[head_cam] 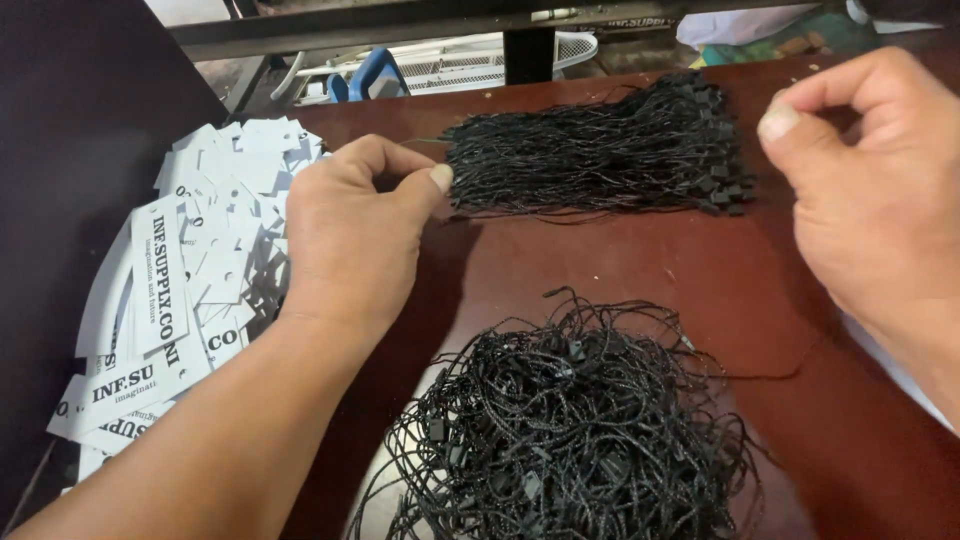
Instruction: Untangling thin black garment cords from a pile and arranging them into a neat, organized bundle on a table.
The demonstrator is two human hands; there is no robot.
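My left hand rests on the dark red table, thumb and fingers pinched at the left end of a straight bundle of black tag strings. Whether a single string is between the fingertips I cannot tell. My right hand hovers at the right, fingers curled with thumb against forefinger, just right of the bundle's plastic lock ends; nothing visible in it. A tangled heap of black strings lies near me in the middle.
A spread pile of white paper tags and long white printed labels lies at the left. A dark panel stands far left. Beyond the table's far edge are a blue object and white mesh baskets.
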